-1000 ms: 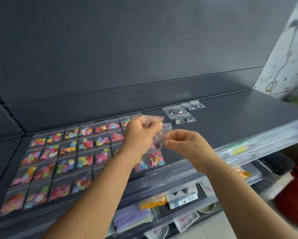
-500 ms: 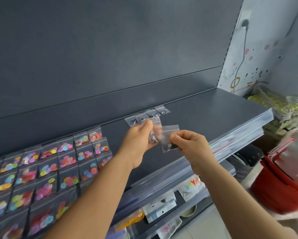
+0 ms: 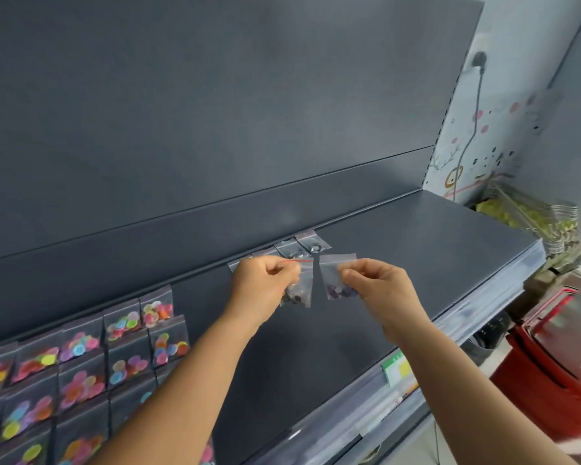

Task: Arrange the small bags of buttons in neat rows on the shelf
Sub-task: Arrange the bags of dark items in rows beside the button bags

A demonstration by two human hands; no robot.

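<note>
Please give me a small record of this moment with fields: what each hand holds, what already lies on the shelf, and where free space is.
left hand: left hand pinches a clear bag of dark buttons, red strip at its top
right hand: right hand pinches a second clear bag with purplish buttons
bags apart: yes, a gap shows between the two held bags
shelf, left part: bags of colourful buttons in rows
shelf, back edge: short row of small bags with dark buttons, behind the hands
free space: bare dark shelf right of the hands
</note>
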